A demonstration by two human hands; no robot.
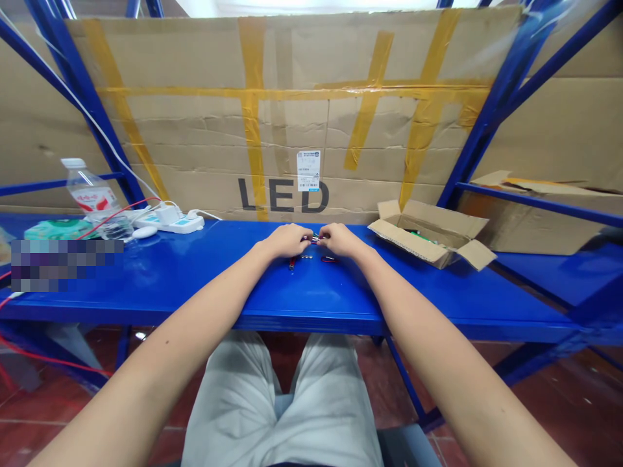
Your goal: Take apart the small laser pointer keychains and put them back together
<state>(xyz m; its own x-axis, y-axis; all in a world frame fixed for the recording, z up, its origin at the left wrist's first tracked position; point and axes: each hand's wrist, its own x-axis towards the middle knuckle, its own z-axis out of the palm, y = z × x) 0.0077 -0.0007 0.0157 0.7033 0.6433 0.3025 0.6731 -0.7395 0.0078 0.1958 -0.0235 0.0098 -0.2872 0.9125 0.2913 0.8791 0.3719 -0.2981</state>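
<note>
Head view: I see a cardboard panel (195, 143) upright behind the blue table (185, 279);
Open carton (403, 240): on table, right side;
Left hand (289, 240): fingertips grasping left end of a small part (315, 239);
Right hand (341, 240): grasping its right end;
Small part: between both hands, mostly hidden; I can't tell if it touches the table;
Lying loose: black wired piece (329, 259) by right hand; red piece (292, 264) by left; silvery bits (306, 257) between

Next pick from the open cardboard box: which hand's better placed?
Right, I'd say. The right hand is nearer the open cardboard box, on its side; the left hand would have to reach across. Both seem to pinch a small part, so right may need freeing first.
</note>
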